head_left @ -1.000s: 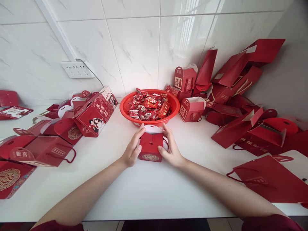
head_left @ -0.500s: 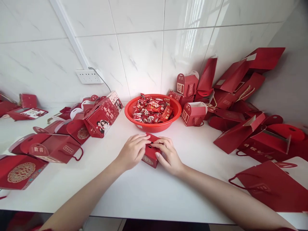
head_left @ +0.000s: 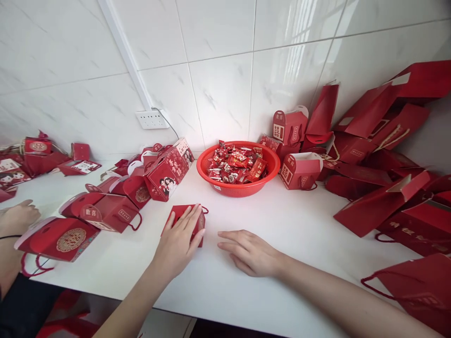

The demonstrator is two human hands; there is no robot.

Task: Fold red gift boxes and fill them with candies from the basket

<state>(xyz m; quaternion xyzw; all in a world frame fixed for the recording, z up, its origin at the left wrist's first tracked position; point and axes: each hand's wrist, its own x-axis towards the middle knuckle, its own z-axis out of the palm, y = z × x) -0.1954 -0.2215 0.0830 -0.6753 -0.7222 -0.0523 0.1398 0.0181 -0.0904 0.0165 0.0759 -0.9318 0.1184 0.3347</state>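
A small red gift box with a cord handle and a round gold print lies on the white table in front of me. My left hand rests on top of it, fingers stretched out flat and covering much of its upper face. To the right of the box, my right hand hovers over or lies on the tabletop, its fingers extended and apart, with nothing in it. Beyond both hands sits a red plastic basket full of wrapped candies.
Assembled red boxes line the left side. Stacked boxes and bags crowd the right, and a small box stands beside the basket. Another person's hand is at the far left. A socket strip is on the tiled wall.
The gift box has moved left under my left hand and turned. My right hand has come off it. The view has swung left, bringing another person's arm into sight.
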